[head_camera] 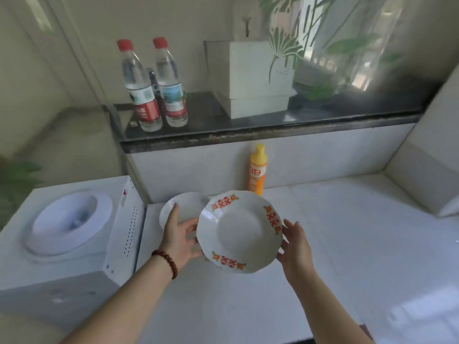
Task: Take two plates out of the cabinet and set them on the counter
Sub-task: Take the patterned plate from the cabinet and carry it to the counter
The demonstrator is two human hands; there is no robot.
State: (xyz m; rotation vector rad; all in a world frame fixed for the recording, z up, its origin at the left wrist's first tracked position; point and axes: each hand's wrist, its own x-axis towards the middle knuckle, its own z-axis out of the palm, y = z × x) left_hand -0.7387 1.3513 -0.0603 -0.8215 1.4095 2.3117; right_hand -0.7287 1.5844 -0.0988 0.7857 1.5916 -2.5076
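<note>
Water dispenser (72, 227): white box at the far left, standing against the left end of the counter; no part in the task.

Water bottles (154, 83): two red-capped bottles on the dark ledge (273, 125) above and behind the counter, well clear of the hands.

Plain plate (187, 207): white, flat on the counter (347, 232) near the back wall, just right of the dispenser; its near edge is partly hidden by the left hand.

Left hand (180, 238): fingers spread, palm turned toward the patterned plate's left rim. Whether it presses the rim or only cups beside it, I cannot tell; the thumb reaches over the plain plate.

Patterned plate (239, 230): round, deep, with red-and-orange marks on the rim; held between the two hands, tilted with its near edge dropped toward the camera. It overlaps the plain plate's right side in view and seems to be above the counter, not resting on it.

Right hand (294, 247): open, fingers stretched along the plate's right rim, apparently supporting it from that side.

Deciding relation: the plate lies squarely between the hands, both equally near; bare counter lies just below and to the right, so lowering and levelling looks like the move.

Detergent bottle (257, 170): yellow, upright behind the plates against the wall.
</note>
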